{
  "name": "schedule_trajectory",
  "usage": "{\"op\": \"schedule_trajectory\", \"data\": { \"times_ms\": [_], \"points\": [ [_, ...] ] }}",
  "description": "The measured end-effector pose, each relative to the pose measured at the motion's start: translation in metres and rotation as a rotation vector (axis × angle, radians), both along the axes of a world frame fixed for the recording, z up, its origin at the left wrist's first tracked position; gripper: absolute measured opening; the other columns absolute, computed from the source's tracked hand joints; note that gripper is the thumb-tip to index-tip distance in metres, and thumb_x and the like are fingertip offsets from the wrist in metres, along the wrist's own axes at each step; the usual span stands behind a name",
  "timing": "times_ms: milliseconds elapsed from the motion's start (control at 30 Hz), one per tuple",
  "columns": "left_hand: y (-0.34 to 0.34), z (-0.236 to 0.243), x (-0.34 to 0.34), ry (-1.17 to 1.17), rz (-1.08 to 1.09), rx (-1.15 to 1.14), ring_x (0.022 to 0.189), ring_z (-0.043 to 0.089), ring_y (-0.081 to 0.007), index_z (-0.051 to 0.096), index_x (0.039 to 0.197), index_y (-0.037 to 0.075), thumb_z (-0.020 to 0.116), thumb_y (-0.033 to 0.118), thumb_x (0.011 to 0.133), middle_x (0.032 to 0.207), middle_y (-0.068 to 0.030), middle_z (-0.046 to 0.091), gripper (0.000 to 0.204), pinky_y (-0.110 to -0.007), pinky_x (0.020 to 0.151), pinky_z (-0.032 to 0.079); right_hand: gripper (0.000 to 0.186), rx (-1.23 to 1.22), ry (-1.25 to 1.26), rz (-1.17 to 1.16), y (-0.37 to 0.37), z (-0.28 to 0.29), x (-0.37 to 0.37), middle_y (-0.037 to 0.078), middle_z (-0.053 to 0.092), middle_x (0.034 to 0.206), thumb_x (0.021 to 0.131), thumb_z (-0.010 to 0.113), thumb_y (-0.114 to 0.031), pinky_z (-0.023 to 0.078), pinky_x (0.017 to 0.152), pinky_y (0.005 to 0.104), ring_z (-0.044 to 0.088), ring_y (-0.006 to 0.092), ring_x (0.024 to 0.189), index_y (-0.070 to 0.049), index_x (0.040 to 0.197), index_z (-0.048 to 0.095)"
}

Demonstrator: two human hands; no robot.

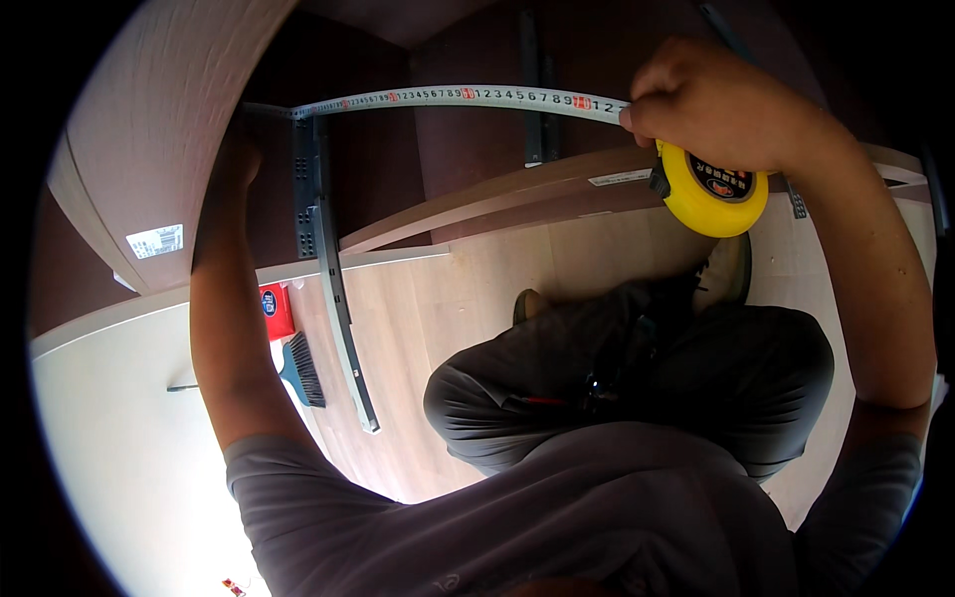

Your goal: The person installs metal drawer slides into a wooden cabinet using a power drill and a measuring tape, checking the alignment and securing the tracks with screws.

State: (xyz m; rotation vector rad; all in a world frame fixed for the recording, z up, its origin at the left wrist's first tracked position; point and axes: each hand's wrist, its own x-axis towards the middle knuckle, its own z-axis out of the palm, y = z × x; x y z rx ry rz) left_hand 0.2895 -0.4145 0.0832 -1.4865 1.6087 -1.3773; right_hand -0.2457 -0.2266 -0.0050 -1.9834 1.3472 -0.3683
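A tape measure [721, 204] with a round yellow case hangs below my right hand [711, 107]. The fingers of that hand are closed on the white blade [517, 98] near the case. From there the blade runs left in a slight arch across a dark cabinet interior. It passes over the upper end of a metal drawer slide [323, 219]. My left hand [237, 164] reaches deep into the shadow at the left side panel, close to the blade's far end. Its fingers are lost in the dark, so their grip does not show.
A pale wood panel [189, 129] rises at the left. A wooden crosspiece [497, 199] spans the cabinet front, and a second slide [535, 99] stands behind it. On the floor lie a brush [302, 370] and a red package [278, 310]. My folded legs are close below.
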Motion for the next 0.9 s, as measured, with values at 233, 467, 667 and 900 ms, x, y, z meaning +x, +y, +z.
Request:
{"op": "schedule_trajectory", "data": {
  "times_ms": [233, 467, 667, 900],
  "points": [
    [0.037, -0.001, -0.008, 0.286, -0.305, 0.08, 0.137, 0.052, -0.0392, 0.052, 0.147, 0.008, 0.051, 0.026, 0.102, 0.147, -0.0229, 0.054, 0.049, -0.051, 0.116, 0.041, 0.035, -0.131, -0.062, -0.081, 0.01, -0.009, -0.011, 0.014, 0.07, 0.086, 0.093, 0.062, -0.032, 0.053, 0.078, 0.0381, 0.068, 0.0247, 0.081, 0.0, 0.089, 0.074],
    [0.198, -0.001, -0.106, 0.698, -0.288, 0.395, 0.121, 0.063, -0.0399, 0.066, 0.131, 0.007, 0.07, 0.024, 0.094, 0.131, -0.0213, 0.066, 0.041, -0.046, 0.103, 0.052, 0.045, 0.029, -0.201, -0.205, 0.096, 0.004, -0.052, 0.014, 0.069, 0.084, 0.097, 0.061, -0.044, 0.053, 0.073, 0.0354, 0.068, 0.0264, 0.078, 0.0, 0.102, 0.073],
    [0.337, -0.021, -0.159, 1.15, -0.577, 0.84, 0.105, 0.069, -0.0366, 0.071, 0.122, 0.005, 0.079, 0.005, 0.081, 0.116, -0.0158, 0.073, 0.042, -0.042, 0.093, 0.056, 0.067, 0.023, -0.493, -0.329, 0.229, -0.003, -0.085, 0.004, 0.062, 0.081, 0.087, 0.082, -0.043, 0.045, 0.067, 0.0287, 0.058, 0.0124, 0.076, 0.001, 0.132, 0.058],
    [0.399, -0.099, -0.155, 1.5, -0.265, 0.975, 0.102, 0.072, -0.0345, 0.071, 0.119, 0.003, 0.075, 0.008, 0.087, 0.11, -0.017, 0.074, 0.033, -0.039, 0.09, 0.057, 0.061, 0.241, -0.04, -0.411, 0.301, -0.019, -0.081, 0.01, 0.064, 0.084, 0.076, 0.09, -0.036, 0.051, 0.067, 0.0327, 0.065, 0.0199, 0.071, -0.002, 0.119, 0.065]
  ]
}}
